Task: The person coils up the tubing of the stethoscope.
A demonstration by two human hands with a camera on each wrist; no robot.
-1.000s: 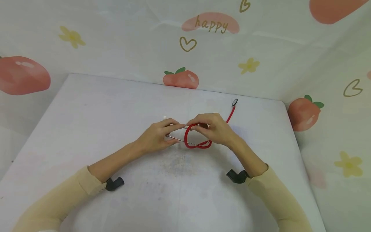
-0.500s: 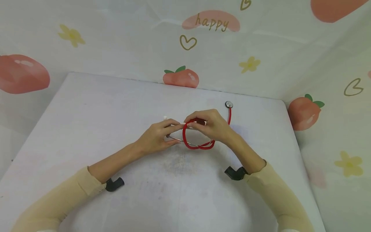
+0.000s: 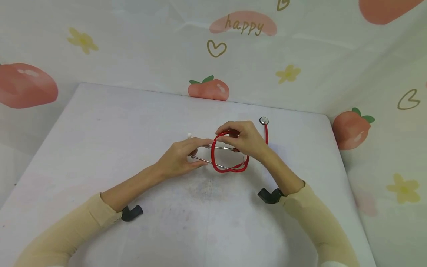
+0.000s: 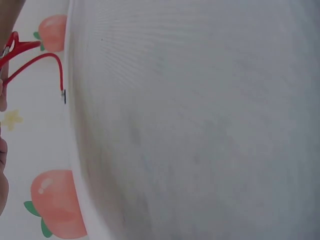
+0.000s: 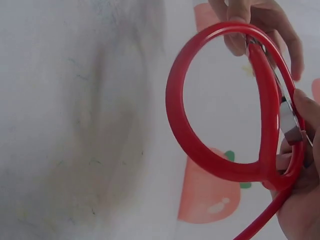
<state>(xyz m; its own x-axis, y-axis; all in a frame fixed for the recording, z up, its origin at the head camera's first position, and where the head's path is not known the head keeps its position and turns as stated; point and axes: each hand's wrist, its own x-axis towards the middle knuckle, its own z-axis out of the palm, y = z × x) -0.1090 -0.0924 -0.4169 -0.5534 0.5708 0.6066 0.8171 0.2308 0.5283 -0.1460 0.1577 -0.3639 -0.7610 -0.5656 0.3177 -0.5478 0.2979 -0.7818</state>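
A stethoscope with red tubing (image 3: 213,159) is held up between both hands, its tube bent into a loop. My left hand (image 3: 176,157) grips the metal ear tubes (image 3: 199,158), and a white ear tip (image 3: 189,135) pokes out behind its fingers. With thumb and fingers, my right hand (image 3: 248,141) pinches the red tube at the top of the loop. Beyond that hand the round chest piece (image 3: 264,120) hangs at the tube's far end. From the right wrist, the red loop (image 5: 176,100) shows up close, with the left hand (image 5: 267,20) at its top.
Under the hands lies a white table (image 3: 133,122) with faint smudges. A white backdrop (image 3: 150,55) printed with peaches, flowers and hearts rises behind and to the right. A black wrist-camera piece (image 3: 132,213) sticks out by the left cuff, another (image 3: 270,195) by the right.
My right hand has lifted slightly away from me, widening the red loop and baring more of the ear tubes. The chest piece has swung left and turned its face into view. My left hand stays put.
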